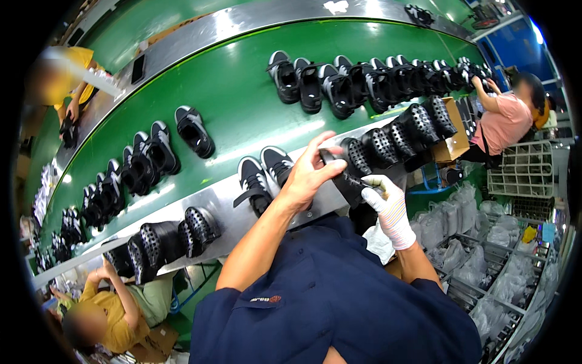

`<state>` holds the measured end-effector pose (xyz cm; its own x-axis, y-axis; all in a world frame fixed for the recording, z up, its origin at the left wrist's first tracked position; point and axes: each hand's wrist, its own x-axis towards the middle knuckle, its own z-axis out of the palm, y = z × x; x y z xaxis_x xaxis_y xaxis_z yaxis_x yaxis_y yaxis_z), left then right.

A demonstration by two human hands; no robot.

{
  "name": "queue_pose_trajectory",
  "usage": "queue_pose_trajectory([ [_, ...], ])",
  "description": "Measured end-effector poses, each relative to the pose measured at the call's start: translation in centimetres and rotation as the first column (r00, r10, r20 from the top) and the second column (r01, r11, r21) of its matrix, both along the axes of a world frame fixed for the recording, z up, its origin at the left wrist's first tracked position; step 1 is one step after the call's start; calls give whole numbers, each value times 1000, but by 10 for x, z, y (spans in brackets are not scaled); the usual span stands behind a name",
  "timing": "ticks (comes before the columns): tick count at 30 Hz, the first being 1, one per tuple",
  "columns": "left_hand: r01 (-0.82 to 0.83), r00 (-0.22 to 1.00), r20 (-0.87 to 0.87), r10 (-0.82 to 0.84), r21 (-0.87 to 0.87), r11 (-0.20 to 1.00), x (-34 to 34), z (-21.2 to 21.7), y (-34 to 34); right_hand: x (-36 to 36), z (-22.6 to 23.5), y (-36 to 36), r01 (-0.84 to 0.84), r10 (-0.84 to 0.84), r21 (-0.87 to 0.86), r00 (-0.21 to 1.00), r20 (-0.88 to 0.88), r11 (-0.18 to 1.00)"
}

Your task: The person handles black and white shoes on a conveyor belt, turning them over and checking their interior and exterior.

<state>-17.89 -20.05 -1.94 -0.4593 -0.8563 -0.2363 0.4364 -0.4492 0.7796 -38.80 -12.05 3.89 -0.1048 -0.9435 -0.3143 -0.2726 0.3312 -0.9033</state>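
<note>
My bare left hand (309,175) and my white-gloved right hand (390,209) both grip one black shoe part (344,176) over the metal rail (227,203) at the near edge of the green conveyor belt (242,103). The left fingers curl over its top end and the right hand pinches its lower side. Just left of my hands, two black shoes with white soles (264,176) lie on the belt's edge. A row of black perforated shoe parts (394,136) stands on the rail to the right of my hands.
More black shoes line the belt at far right (364,82) and left (136,167). Other perforated parts (163,239) stand on the rail at left. Seated people work at lower left (115,309), right (503,118) and upper left (66,79). Wire racks with plastic bags (485,273) fill the right.
</note>
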Motion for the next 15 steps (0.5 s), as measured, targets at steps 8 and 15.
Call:
queue_pose_trajectory([
  [8, 93, 995, -44, -85, 211, 973, 40, -19, 26, 34, -5, -4, -380, 419, 185, 866, -273, 906],
  [15, 369, 154, 889, 431, -456, 810, 67, -62, 45, 36, -44, -21, -616, 727, 387, 607, -321, 686],
])
